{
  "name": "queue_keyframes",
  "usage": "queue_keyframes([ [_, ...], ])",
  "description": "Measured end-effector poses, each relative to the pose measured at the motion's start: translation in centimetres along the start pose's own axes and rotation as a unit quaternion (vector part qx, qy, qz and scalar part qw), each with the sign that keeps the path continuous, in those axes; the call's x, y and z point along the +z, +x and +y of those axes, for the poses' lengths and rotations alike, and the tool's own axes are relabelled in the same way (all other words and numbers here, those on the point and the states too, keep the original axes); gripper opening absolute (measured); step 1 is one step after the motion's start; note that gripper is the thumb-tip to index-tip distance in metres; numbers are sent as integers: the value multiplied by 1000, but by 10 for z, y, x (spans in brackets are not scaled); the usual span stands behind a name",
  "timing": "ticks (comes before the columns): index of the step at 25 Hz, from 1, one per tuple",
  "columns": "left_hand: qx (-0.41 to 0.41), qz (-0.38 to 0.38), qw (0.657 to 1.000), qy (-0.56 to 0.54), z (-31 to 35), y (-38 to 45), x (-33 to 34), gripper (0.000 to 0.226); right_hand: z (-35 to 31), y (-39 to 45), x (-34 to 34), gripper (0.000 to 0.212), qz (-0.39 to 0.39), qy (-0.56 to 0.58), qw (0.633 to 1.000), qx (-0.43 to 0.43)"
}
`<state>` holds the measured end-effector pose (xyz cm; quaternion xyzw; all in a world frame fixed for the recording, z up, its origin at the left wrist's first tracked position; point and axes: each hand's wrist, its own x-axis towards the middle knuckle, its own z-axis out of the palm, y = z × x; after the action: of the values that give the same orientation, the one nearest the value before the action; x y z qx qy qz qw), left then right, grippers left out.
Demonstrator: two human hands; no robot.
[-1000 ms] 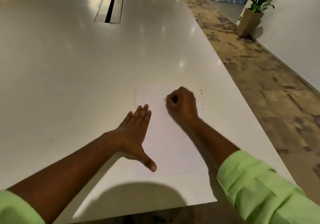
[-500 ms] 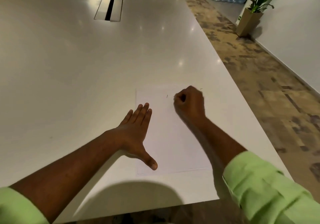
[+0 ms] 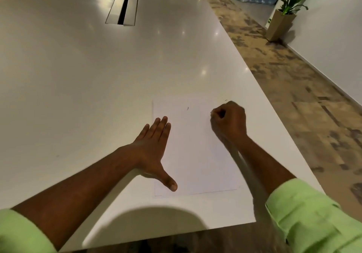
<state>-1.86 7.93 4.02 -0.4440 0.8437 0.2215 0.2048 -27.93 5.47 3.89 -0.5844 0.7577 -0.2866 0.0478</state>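
A white sheet of paper (image 3: 195,154) lies flat on the white table (image 3: 88,80) near its front right corner. My left hand (image 3: 152,151) presses flat on the sheet's left edge, fingers straight and thumb spread toward me. My right hand (image 3: 229,121) rests on the sheet's upper right part, curled into a fist. A small pale object (image 3: 211,113) barely shows at its fingertips; I cannot tell what it is. A tiny dark mark (image 3: 187,108) sits on the paper between the hands.
A metal cable hatch (image 3: 123,7) is set into the table far back. The table's right edge runs close past my right hand, with patterned floor (image 3: 293,105) beyond. A potted plant (image 3: 282,21) stands by the white wall.
My right fist has slid to the right across the top of the sheet, uncovering the small dark mark. The left hand has stayed pressed in place.
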Motion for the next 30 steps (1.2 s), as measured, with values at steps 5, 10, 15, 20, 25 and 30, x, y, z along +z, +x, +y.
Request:
queue_keyframes([
  [5,0,-2,1000,-7,-1,-1,-1,177,-51,-85,2,18,-75,125,984,-104],
  [10,-1,-4,1000,-4,-1,0,0,176,-15,-54,6,16,-34,69,994,-81],
  [15,-2,-3,1000,-3,-2,2,-1,177,-15,-44,-6,23,10,40,998,-37],
  [20,-5,-7,1000,0,-2,2,0,178,-30,-117,2,25,-96,107,976,-165],
  [25,-6,-10,1000,2,0,1,-1,178,9,-9,-5,18,18,14,1000,-1],
  [30,-10,-14,1000,3,0,2,-2,179,-31,-108,-7,22,-93,122,979,-132],
])
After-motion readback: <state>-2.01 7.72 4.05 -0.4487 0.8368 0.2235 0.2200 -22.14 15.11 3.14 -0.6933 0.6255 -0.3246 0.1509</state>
